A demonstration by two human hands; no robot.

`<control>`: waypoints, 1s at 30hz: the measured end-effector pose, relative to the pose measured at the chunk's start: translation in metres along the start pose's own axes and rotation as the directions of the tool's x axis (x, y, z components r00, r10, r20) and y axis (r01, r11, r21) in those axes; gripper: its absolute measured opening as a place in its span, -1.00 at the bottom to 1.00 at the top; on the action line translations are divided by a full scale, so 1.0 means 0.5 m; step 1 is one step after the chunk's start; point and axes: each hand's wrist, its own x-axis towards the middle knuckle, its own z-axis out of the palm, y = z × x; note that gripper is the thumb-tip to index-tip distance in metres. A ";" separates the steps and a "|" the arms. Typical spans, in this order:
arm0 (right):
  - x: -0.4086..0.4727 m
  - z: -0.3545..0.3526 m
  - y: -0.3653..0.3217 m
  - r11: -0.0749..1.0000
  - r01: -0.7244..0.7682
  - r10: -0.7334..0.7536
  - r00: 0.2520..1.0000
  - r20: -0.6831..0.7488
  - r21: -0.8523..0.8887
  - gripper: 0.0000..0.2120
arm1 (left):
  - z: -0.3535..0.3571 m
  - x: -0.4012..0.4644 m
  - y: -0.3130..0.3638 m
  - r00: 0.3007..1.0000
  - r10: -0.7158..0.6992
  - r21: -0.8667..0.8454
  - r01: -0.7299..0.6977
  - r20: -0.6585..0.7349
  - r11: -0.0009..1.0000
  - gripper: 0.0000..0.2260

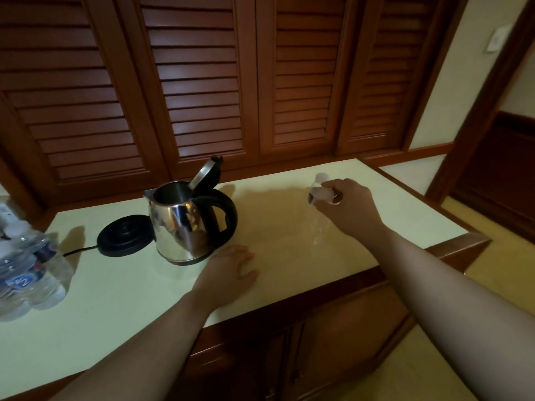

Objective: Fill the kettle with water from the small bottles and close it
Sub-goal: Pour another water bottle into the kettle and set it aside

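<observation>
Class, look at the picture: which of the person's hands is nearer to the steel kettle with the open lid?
Left. The left hand rests on the pale countertop just beside the shiny steel kettle; the right hand grips a clear small bottle farther right.

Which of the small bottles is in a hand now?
The clear bottle standing alone at the counter's right; the right hand grips its top. The other bottles sit wrapped together at the far left, untouched.

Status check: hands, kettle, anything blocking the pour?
Right hand grips small bottle upright on counter. Left hand flat beside kettle. Lid open. Path clear.
</observation>
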 end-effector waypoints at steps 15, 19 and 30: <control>0.047 0.006 0.068 0.979 -0.198 0.201 0.978 0.055 -0.051 -0.45 | 0.006 -0.006 -0.021 0.999 -0.016 -0.032 0.017 0.035 0.999 -0.53; 0.025 0.008 0.050 0.987 -0.077 0.066 0.994 -0.082 -0.142 -0.45 | 0.005 -0.009 -0.023 0.999 -0.016 -0.063 0.019 0.048 0.998 -0.55; -0.124 0.190 -0.106 0.969 0.244 -0.221 0.925 0.308 -0.039 -0.69 | -0.084 -0.103 -0.082 0.994 -0.075 -0.176 0.060 -0.080 0.983 -0.73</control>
